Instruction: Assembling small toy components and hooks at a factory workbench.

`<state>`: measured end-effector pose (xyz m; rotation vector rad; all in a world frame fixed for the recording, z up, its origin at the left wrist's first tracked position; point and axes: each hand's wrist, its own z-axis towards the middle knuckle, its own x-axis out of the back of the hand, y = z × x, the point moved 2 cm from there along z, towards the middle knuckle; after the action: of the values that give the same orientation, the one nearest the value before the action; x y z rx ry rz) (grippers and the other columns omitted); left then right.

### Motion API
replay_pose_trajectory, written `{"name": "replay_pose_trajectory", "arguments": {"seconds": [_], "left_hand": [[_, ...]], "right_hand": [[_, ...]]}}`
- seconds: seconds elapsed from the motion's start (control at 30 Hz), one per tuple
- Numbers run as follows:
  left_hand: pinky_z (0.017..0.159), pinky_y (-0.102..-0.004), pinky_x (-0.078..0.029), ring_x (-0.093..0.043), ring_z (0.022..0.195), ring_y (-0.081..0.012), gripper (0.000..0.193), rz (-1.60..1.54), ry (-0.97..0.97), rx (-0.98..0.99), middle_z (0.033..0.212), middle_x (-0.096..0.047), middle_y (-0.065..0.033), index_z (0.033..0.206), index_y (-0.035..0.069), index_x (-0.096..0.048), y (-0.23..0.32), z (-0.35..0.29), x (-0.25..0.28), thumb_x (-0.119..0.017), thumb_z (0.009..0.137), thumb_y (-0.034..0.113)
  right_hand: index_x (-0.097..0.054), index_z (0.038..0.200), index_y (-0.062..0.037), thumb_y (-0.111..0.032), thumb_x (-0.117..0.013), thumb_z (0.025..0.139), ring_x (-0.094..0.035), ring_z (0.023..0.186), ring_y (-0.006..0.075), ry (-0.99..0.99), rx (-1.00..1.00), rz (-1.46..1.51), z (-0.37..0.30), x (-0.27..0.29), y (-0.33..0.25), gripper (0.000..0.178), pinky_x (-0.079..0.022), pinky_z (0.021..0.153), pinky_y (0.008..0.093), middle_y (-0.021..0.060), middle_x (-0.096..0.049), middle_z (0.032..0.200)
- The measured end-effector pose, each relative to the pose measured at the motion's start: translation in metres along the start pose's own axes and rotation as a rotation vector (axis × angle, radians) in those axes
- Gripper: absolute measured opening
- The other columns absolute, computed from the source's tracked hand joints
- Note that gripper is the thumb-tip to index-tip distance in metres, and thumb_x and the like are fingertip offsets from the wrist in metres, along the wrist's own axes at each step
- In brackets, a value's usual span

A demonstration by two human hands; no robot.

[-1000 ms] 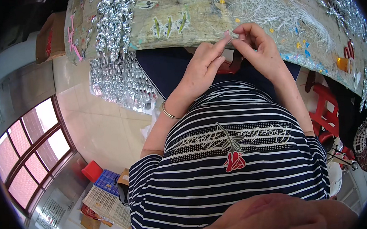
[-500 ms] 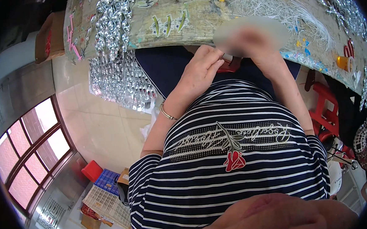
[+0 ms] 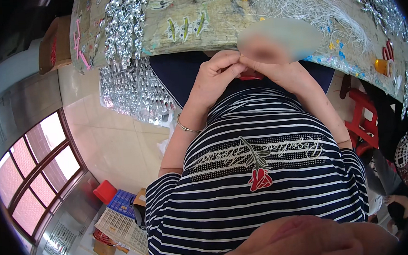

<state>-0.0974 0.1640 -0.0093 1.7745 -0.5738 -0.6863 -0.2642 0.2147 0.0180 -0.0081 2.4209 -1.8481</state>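
Observation:
Just off the near edge of the worktable (image 3: 217,40), my two hands meet fingertip to fingertip. My left hand (image 3: 219,73), with a bracelet on the wrist, is closed in a pinch of thumb and forefinger. Against it presses my right hand (image 3: 280,69), its thumb reaching to the left fingertips; a blurred patch covers its upper part. Whatever lies between the fingers is too small or hidden to make out. Beyond my left hand, several slim green-yellow cut-outs (image 3: 186,28) with pale borders lie on the table.
Silver twisted strips (image 3: 125,25) hang over the table's left edge, with more strips (image 3: 376,4) at far right. White strings (image 3: 299,5) spread across the back. An amber tape roll (image 3: 383,67) and red-handled scissors (image 3: 388,51) lie at right. A red stool (image 3: 363,115) stands below; another person sits behind it.
My right hand has come left and nearer to me, closing against my left fingertips. The left hand has shifted slightly left. At lower right, more of another person has come into view.

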Motion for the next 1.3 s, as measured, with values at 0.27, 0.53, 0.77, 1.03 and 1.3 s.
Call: {"name": "replay_pose_trajectory", "arguments": {"seconds": [0.27, 0.53, 0.77, 1.03, 1.3], "left_hand": [[0.08, -0.024, -0.047, -0.058, 0.089, -0.012, 0.017, 0.164, 0.034, -0.032, 0.098, -0.062, -0.005, 0.102, -0.001, -0.066, -0.003, -0.005, 0.001, -0.063, 0.086, 0.004], [0.075, -0.0233, -0.05, -0.061, 0.086, -0.0116, 0.019, -0.125, 0.041, 0.122, 0.099, -0.065, -0.0059, 0.106, 0.001, -0.064, 0.005, -0.004, -0.006, -0.062, 0.088, 0.007], [0.071, -0.024, -0.051, -0.062, 0.086, -0.0121, 0.026, -0.009, -0.012, 0.113, 0.097, -0.066, -0.0078, 0.113, 0.001, -0.063, 0.012, -0.008, -0.006, -0.061, 0.088, 0.008], [0.067, -0.0214, -0.048, -0.059, 0.076, -0.0103, 0.019, -0.002, 0.056, 0.06, 0.09, -0.066, -0.0054, 0.103, -0.002, -0.066, 0.004, -0.001, -0.008, -0.063, 0.087, 0.008], [0.056, -0.0179, -0.039, -0.053, 0.065, -0.0052, 0.009, -0.087, 0.078, 0.175, 0.076, -0.062, -0.0009, 0.091, 0.0, -0.067, 0.011, -0.002, -0.011, -0.064, 0.085, 0.006]], "right_hand": [[-0.059, 0.095, -0.0027, -0.005, -0.057, 0.09, -0.053, 0.086, 0.0064, -0.035, -0.012, -0.064, 0.001, -0.006, 0.012, 0.006, -0.048, 0.08, 0.0201, 0.0001, -0.047, 0.101], [-0.058, 0.096, -0.0051, -0.009, -0.057, 0.091, -0.053, 0.083, 0.0046, -0.001, -0.106, 0.178, -0.002, -0.007, 0.01, 0.006, -0.046, 0.076, 0.0187, -0.0017, -0.053, 0.094], [-0.059, 0.095, -0.008, -0.015, -0.057, 0.092, -0.054, 0.07, 0.0023, 0.074, -0.151, 0.324, 0.0, -0.003, 0.004, 0.008, -0.044, 0.061, 0.0168, -0.0042, -0.057, 0.078], [-0.059, 0.096, -0.0078, -0.015, -0.058, 0.092, -0.053, 0.067, 0.0017, 0.084, -0.106, 0.204, 0.002, -0.003, 0.007, 0.008, -0.044, 0.059, 0.0164, -0.0047, -0.057, 0.077], [-0.056, 0.094, -0.0062, -0.013, -0.056, 0.092, -0.051, 0.071, 0.0017, 0.042, -0.11, 0.181, -0.001, -0.001, 0.007, 0.007, -0.042, 0.061, 0.0161, -0.0054, -0.054, 0.078]]}}
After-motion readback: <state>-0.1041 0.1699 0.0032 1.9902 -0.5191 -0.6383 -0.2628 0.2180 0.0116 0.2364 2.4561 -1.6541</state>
